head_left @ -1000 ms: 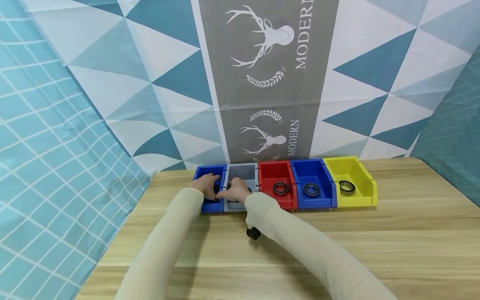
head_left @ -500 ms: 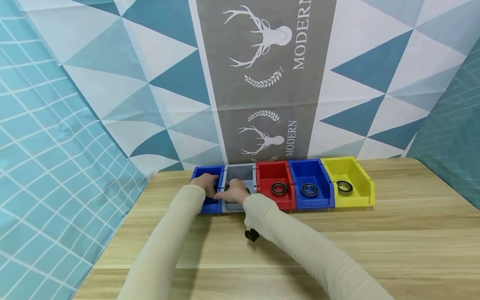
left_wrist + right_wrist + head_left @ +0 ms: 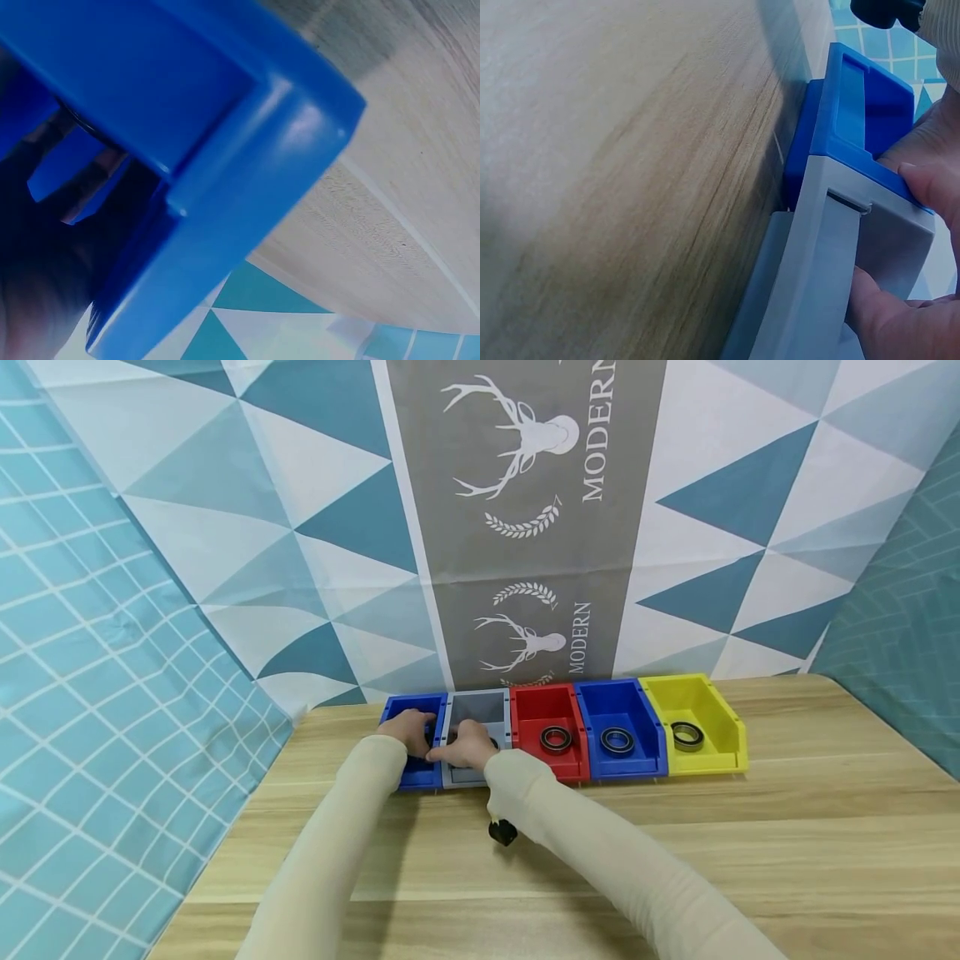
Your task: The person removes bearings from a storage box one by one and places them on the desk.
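Observation:
My left hand [image 3: 407, 731] reaches down into the blue bin [image 3: 420, 778] at the row's left end. In the left wrist view, its spread fingers [image 3: 79, 187] meet the dark curved edge of a ring bearing [image 3: 88, 129]; their grip is hidden behind the bin's front. My right hand [image 3: 469, 745] is at the neighbouring grey bin [image 3: 472, 697], close beside the left. In the right wrist view its thumb [image 3: 924, 184] lies on the rim where blue and grey bins meet, with a finger inside the grey bin. A dark bearing edge [image 3: 494, 744] peeks out beside this hand.
Right of the grey bin stand a red bin [image 3: 542, 700], another blue bin [image 3: 603, 695] and a yellow bin [image 3: 675, 692]. Each has a black-rimmed ring bearing [image 3: 556, 740] inside. A small black object [image 3: 502, 832] hangs under the right sleeve, over the wooden table [image 3: 600, 868].
The head view has shifted slightly, so everything sits a little further left. Both hands stay in the same two bins, with almost no visible movement.

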The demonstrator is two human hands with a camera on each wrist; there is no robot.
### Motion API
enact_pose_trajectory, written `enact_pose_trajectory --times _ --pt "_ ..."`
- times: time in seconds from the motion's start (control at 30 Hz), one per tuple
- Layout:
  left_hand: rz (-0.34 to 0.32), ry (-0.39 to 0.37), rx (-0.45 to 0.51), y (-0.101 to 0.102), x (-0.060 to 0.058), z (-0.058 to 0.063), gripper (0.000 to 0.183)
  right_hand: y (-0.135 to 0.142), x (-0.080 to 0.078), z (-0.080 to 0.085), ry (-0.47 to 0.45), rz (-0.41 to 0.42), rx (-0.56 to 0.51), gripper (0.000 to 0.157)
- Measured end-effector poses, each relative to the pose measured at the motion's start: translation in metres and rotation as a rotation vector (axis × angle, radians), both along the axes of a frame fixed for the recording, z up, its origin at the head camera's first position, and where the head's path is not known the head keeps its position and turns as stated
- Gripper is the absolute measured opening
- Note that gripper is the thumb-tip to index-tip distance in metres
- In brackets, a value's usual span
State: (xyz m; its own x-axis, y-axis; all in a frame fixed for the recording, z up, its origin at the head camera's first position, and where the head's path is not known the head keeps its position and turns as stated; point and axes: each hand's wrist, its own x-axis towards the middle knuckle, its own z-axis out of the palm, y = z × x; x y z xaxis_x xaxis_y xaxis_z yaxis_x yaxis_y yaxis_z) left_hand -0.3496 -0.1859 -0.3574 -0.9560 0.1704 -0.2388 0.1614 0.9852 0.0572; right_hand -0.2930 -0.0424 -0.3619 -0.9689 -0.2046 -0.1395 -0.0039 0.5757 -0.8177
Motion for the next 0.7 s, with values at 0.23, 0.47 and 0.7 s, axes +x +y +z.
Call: enact_pose_trajectory --times 0.23,0.47,0.7 --pt "0.001 0.000 0.008 0.0007 0.0035 0.0017 0.077 0.0003 0.0010 -0.0003 -0.010 -0.005 -0.012 0.070" --pt "-0.007 0.004 0.012 0.0010 0.0032 0.0014 0.077 0.0004 0.0003 -0.0009 0.002 -0.010 -0.017 0.069" --pt "0.003 0.004 0.025 0.0010 0.0045 0.0019 0.076 0.0006 -0.0003 -0.0034 -0.004 -0.033 -0.053 0.062"
